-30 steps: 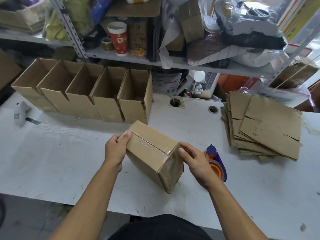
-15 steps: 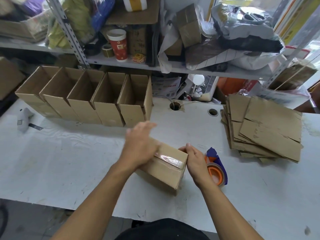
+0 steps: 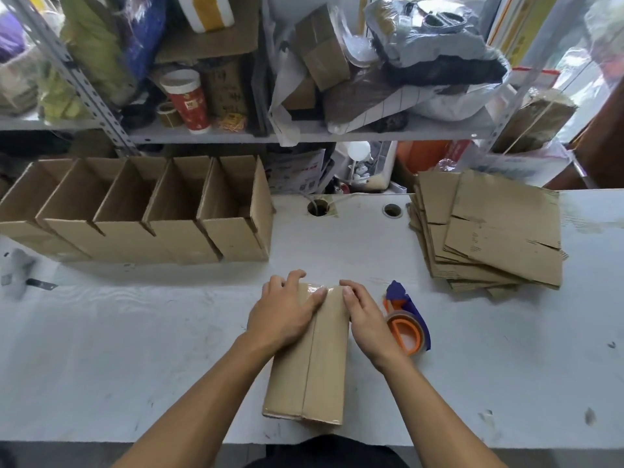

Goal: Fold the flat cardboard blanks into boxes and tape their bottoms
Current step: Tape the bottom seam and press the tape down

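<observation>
While the cardboard box (image 3: 309, 359) lies bottom-up on the white table (image 3: 135, 332), near its front edge and right in front of me, I see clear tape running along its centre seam and shining at the far end. My left hand (image 3: 283, 312) rests flat on the left half of that far end, fingers nearly straight and spread, the thumb lying along the taped seam. My right hand (image 3: 366, 319) sits on the right half, fingers relaxed and pressing down beside the seam; neither hand curls around anything. Just to the right of the box, touching my right hand's outer edge as far as I can tell, stands the tape dispenser (image 3: 407, 319), orange with a blue guard. Further right and farther back lies a stack of flat cardboard blanks (image 3: 493, 231), fanned unevenly. On the far left stands a row of open boxes (image 3: 141, 211), side by side with their openings up. At the left edge a grey handheld device (image 3: 17, 268) lies on the table, too blurred to name. Behind the table a metal shelf (image 3: 304, 136) holds a red paper cup (image 3: 187, 99), bags and parcels.
</observation>
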